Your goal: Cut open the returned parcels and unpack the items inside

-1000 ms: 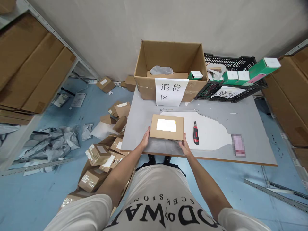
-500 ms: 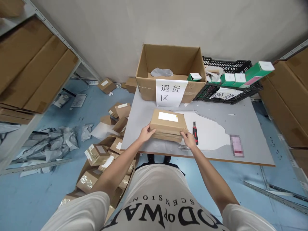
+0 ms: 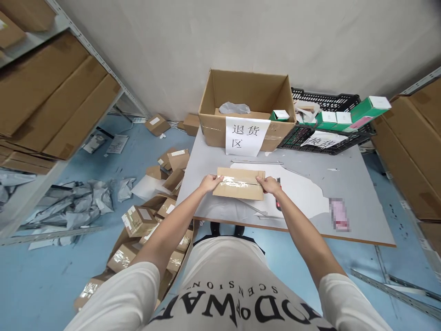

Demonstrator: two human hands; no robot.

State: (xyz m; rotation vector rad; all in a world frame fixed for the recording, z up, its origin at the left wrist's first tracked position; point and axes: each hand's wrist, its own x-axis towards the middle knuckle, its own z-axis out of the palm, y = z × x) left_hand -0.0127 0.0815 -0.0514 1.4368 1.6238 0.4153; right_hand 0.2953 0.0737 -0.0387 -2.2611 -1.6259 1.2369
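I hold a flat brown cardboard parcel (image 3: pixel 239 185) above the near part of the grey table (image 3: pixel 347 174). Its taped seam faces up and the white label is out of sight. My left hand (image 3: pixel 209 182) grips the parcel's left edge and my right hand (image 3: pixel 269 185) grips its right edge. A red and black utility knife (image 3: pixel 277 183) lies on the table just right of my right hand, mostly hidden by it.
An open cardboard box (image 3: pixel 248 108) with a paper sign stands at the table's far edge, beside a black crate (image 3: pixel 330 124) holding green and white boxes. A pink item (image 3: pixel 339 214) lies at the right. Several small parcels (image 3: pixel 151 220) and grey bags litter the floor on the left.
The parcel has been turned over: a second ago its white label faced up, now the taped seam does. My hands shifted from its near corners to its left and right edges.
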